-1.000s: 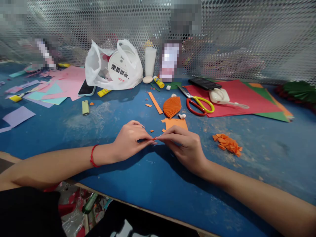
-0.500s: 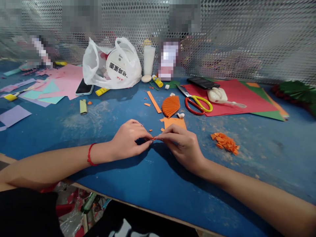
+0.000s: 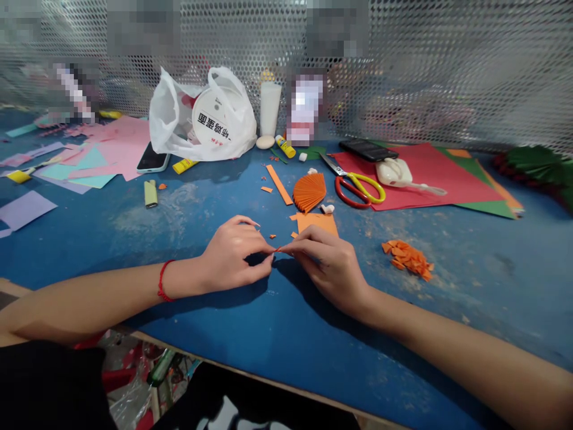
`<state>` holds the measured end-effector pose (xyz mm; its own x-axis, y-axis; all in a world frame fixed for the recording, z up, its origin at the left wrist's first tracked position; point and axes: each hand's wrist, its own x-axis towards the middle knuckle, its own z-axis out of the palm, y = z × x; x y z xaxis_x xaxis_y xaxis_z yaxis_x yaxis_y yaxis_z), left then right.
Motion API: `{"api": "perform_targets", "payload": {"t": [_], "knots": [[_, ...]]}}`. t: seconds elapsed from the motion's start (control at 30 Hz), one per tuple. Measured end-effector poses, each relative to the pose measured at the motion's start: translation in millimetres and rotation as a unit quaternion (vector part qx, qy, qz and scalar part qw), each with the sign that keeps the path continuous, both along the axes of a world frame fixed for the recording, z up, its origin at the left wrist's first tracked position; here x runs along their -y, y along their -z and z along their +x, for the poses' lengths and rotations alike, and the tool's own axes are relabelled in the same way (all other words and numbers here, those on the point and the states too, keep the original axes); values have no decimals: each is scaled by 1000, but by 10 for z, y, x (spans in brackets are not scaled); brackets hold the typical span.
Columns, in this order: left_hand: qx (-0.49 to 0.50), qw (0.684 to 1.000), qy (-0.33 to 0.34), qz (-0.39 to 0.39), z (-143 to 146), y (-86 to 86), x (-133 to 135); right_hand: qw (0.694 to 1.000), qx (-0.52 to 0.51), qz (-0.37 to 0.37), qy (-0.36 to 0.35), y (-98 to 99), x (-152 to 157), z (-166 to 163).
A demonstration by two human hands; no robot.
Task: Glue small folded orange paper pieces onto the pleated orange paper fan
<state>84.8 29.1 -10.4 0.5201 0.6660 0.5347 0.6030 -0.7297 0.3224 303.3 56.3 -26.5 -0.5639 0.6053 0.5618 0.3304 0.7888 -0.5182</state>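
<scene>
Between my two hands is a tiny orange paper piece (image 3: pixel 277 249), mostly hidden by fingertips. My left hand (image 3: pixel 235 254), with a red cord bracelet at the wrist, pinches its left end between thumb and index finger. From the other side my right hand (image 3: pixel 329 263) pinches it too, its wrist low over the table. Just beyond the right fingers lies an orange paper square (image 3: pixel 319 223), partly covered by that hand. Behind it sits a pleated orange paper fan (image 3: pixel 308 192), with an orange strip (image 3: pixel 279 185) to its left. A pile of folded orange pieces (image 3: pixel 408 260) lies to the right.
Scissors (image 3: pixel 358 188) with red and yellow handles lie beside red paper (image 3: pixel 430 179). Farther back are a white plastic bag (image 3: pixel 165 122), a glue stick (image 3: pixel 285 147) and a propped phone (image 3: pixel 306 110). A lighter (image 3: pixel 151 194) rests at left. Perforated metal closes the back.
My left fingertips have shifted very slightly left, so a little more of the orange piece shows between the hands. Everything on the table has stayed in place.
</scene>
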Motion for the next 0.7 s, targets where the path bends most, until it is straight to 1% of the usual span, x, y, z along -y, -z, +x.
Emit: {"api": "perform_targets", "payload": {"t": [0.4,0.5,0.63,0.7], "knots": [[105,991,-39,-67,28,18,-31,999,-9,-37,-15,-59,-3,-6],[128,983,-50,-120,36,-1,-32,999,-13,-43,-23,-43,-17,2],[160,962,-76,-210,42,-32,-35,998,-12,-57,-21,-37,-28,5],[170,953,-82,-236,42,-43,-37,998,-13,-57,-17,-40,-30,0]]}}
